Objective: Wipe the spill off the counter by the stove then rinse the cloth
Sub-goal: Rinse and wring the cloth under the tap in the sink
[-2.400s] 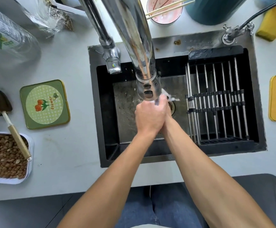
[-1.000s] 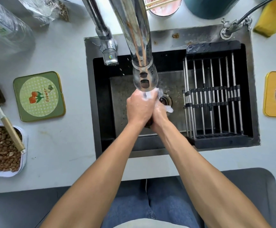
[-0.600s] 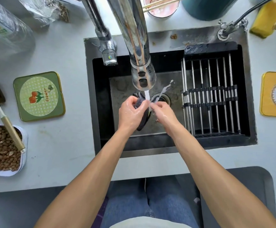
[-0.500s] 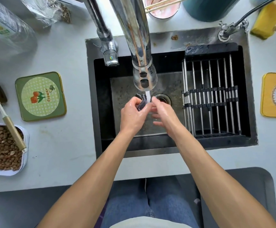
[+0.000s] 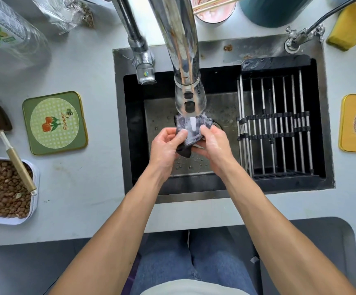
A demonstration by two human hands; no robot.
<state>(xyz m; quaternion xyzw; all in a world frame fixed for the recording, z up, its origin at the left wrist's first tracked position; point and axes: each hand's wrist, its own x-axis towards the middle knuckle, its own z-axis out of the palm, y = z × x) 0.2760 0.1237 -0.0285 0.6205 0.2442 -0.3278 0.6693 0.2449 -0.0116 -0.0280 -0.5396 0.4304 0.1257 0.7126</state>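
A grey cloth (image 5: 191,129) is gripped by left hand (image 5: 166,145) and right hand (image 5: 212,143) beneath the faucet (image 5: 188,103) stream, drying rack (image 5: 277,124) at 3 o'clock.

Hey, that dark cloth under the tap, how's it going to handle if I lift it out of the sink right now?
Probably floppy: the cloth sags and bunches between the left hand and right hand. Likely heavy for its size and dripping, since the tap's stream runs straight onto it. Possibly a bit slippery, being wet.

Left hand (image 5: 166,145), right hand (image 5: 212,143): fingers pinched shut, forearms converging.
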